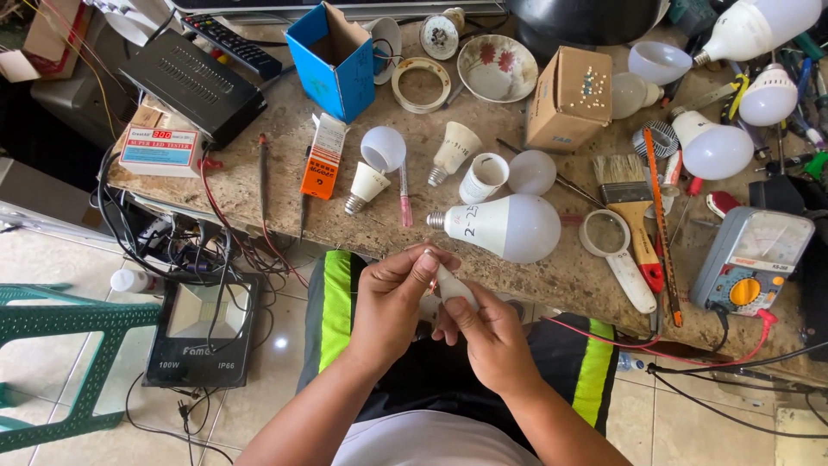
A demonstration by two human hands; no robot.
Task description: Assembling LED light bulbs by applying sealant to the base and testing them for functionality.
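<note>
1. At the far left, a black floodlight was seen lying on the tiled floor beside a green plastic stool.
2. On the workbench, from left to right, a black box, a blue carton, small lamp bases and a large white bulb were laid out.
3. The left hand was closed around the upper end of a small white bulb housing, which was pinched between thumb and fingertips just below the bench edge, over the lap.
4. The right hand was clasped on the lower part of the same housing, the thumb pressed along its side.
5. The step in hand was judged to be a twisting or prying of the housing; it would be best done with a firm, even grip, both hands kept close, so the thin plastic is not cracked.
6. Further right, a magnifying glass, a paintbrush and a multimeter were set.
</note>
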